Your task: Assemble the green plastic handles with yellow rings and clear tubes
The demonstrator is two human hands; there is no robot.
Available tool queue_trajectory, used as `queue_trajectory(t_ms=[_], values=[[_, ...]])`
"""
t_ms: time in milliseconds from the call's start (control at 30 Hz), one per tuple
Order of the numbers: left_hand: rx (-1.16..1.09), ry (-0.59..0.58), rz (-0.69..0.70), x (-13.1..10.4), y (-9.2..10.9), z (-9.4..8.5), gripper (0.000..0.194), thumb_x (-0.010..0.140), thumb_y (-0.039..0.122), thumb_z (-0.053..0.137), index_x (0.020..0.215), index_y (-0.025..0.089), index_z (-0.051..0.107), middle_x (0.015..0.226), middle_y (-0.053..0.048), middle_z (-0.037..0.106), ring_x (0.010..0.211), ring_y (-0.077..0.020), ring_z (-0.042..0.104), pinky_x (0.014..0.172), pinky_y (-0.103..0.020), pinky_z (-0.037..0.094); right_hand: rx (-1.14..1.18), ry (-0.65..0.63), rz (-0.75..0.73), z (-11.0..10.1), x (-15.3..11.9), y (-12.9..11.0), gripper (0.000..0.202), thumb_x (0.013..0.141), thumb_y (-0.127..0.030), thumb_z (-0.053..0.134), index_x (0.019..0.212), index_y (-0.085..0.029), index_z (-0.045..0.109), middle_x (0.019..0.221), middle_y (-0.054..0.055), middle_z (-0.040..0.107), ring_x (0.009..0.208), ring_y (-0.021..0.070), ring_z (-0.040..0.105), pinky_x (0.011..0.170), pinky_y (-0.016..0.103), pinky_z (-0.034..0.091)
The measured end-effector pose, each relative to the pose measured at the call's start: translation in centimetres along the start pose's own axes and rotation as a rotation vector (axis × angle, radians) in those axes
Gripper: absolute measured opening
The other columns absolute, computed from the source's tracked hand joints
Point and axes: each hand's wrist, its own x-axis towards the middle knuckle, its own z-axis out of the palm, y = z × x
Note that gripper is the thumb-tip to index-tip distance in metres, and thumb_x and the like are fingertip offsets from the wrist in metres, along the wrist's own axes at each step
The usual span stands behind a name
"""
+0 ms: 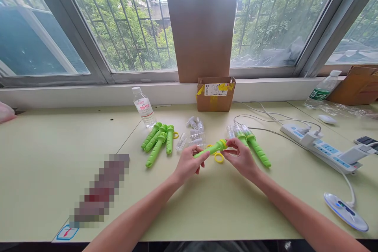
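A green ribbed plastic tube (211,149) lies across my left hand (190,162), whose fingers wrap round its lower part. At the tube's upper end sits a yellow ring (225,144), pinched by the fingertips of my right hand (240,157). Just below, a loose yellow ring (219,158) rests on the table. Left of my hands is a group of several green tubes (156,149), with another yellow ring (175,135) beside it. Clear plastic caps (196,134) lie in a loose pile behind my hands. To the right, green tubes with clear caps (258,149) lie side by side.
A water bottle (144,108) and a small cardboard box (216,96) stand at the back. On the right are a power strip (321,147) with cables, a white oval device (345,212) and another bottle (321,90). A blurred patch (100,191) covers something at left.
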Motion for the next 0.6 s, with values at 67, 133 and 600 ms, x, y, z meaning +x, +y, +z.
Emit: queue_trajectory(t_ms=[67, 133, 600], values=[[-0.051, -0.02, -0.046, 0.12, -0.14, -0.03, 0.041, 0.074, 0.055, 0.065, 0.077, 0.018, 0.049, 0.053, 0.004, 0.056, 0.033, -0.0056, 0.042, 0.034, -0.018, 0.03, -0.013, -0.004, -0.008, -0.01, -0.01, -0.08, 0.029, 0.079, -0.042, 0.069, 0.089, -0.021, 0.051, 0.106, 0.007, 0.064, 0.094, 0.0222, 0.067, 0.084, 0.043, 0.061], [-0.104, -0.035, -0.091, 0.18, -0.25, 0.02, 0.042, 0.074, 0.057, 0.064, 0.076, 0.018, 0.047, 0.051, 0.004, 0.056, 0.034, -0.0059, 0.041, 0.034, -0.018, 0.028, -0.026, 0.0, -0.015, -0.01, -0.02, -0.14, 0.031, 0.077, -0.042, 0.071, 0.09, -0.022, 0.051, 0.107, 0.007, 0.064, 0.095, 0.0228, 0.067, 0.084, 0.043, 0.061], [0.638, 0.157, 0.539, -0.19, -0.93, -0.06, 0.028, 0.08, 0.045, 0.063, 0.095, 0.021, 0.058, 0.08, -0.003, 0.065, 0.063, -0.0148, 0.058, 0.059, -0.026, 0.041, 0.053, 0.091, -0.069, -0.13, -0.11, -0.7, 0.023, 0.077, -0.034, 0.072, 0.087, -0.022, 0.055, 0.111, 0.008, 0.065, 0.097, 0.0235, 0.067, 0.083, 0.042, 0.061]])
